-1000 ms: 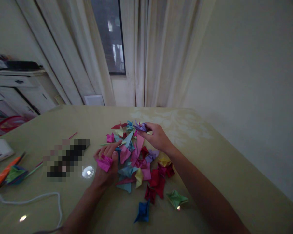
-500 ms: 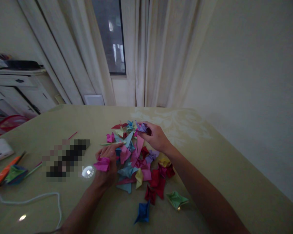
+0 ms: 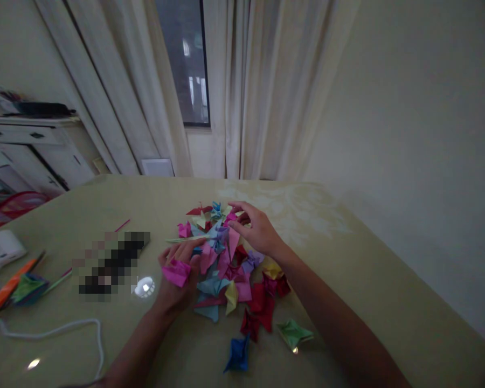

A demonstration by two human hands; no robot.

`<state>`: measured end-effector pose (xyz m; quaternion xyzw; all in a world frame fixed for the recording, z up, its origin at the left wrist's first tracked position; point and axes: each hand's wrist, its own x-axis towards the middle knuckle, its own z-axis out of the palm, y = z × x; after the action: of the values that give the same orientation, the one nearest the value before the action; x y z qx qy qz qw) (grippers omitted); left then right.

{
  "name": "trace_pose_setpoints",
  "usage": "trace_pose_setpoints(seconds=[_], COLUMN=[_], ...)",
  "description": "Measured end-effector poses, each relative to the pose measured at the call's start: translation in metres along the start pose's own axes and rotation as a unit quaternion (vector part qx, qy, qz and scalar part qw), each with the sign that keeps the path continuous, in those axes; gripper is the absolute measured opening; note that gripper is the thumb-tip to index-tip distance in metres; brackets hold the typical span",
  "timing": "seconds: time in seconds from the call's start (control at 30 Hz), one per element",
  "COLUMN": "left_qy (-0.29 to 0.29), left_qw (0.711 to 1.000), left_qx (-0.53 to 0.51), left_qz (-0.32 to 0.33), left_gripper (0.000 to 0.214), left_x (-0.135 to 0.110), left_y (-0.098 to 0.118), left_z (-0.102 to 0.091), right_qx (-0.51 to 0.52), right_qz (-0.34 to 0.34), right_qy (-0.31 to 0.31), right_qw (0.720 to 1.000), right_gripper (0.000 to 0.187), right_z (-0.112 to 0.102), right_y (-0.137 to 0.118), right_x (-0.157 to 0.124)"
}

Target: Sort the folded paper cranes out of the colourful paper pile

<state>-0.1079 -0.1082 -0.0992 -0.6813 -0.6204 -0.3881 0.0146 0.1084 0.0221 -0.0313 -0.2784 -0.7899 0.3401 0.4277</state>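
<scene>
A heap of coloured folded paper pieces (image 3: 230, 269) lies in the middle of the pale green table (image 3: 347, 280). My left hand (image 3: 177, 285) rests at the heap's left edge, fingers closed on a pink folded piece (image 3: 175, 272). My right hand (image 3: 256, 231) hovers over the far side of the heap. Its thumb and fingers seem pinched on a purple folded piece (image 3: 221, 233), though the grip is partly hidden. A thin green strip (image 3: 184, 238) lies between the two hands.
A blue piece (image 3: 237, 353) and a green piece (image 3: 293, 332) lie apart nearer me. On the left are a white cable (image 3: 64, 326), a white box (image 3: 0, 249), an orange and green paper thing (image 3: 18, 284) and a blurred-out object (image 3: 113, 261). Curtains (image 3: 246, 86) and a cabinet (image 3: 32, 145) stand behind.
My right hand has brought the purple piece down and to the left, closer to my left hand. The left hand has stayed put with the pink piece.
</scene>
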Motion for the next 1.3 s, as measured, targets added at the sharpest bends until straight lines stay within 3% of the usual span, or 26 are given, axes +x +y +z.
trace_pose_setpoints(seconds=[0.57,0.8,1.3], left_qy=[0.024,-0.002,0.019], left_qw=[0.999,1.0,0.999], left_qx=[-0.019,0.001,-0.034], left_qz=[-0.007,0.003,-0.033], left_gripper=[0.07,0.065,0.07], left_x=[-0.0009,-0.0008,-0.003], left_y=[0.008,0.0045,0.0057], left_z=[-0.0031,-0.0011,0.0003], right_qx=[-0.013,-0.021,-0.018], right_qz=[0.011,0.009,0.016], right_qy=[-0.002,-0.002,-0.003], right_qw=[1.0,1.0,1.0], right_gripper=[0.04,0.04,0.04], right_z=[-0.002,-0.0028,-0.0034], right_y=[-0.0071,-0.0089,-0.0072], right_x=[-0.0004,-0.0002,0.0])
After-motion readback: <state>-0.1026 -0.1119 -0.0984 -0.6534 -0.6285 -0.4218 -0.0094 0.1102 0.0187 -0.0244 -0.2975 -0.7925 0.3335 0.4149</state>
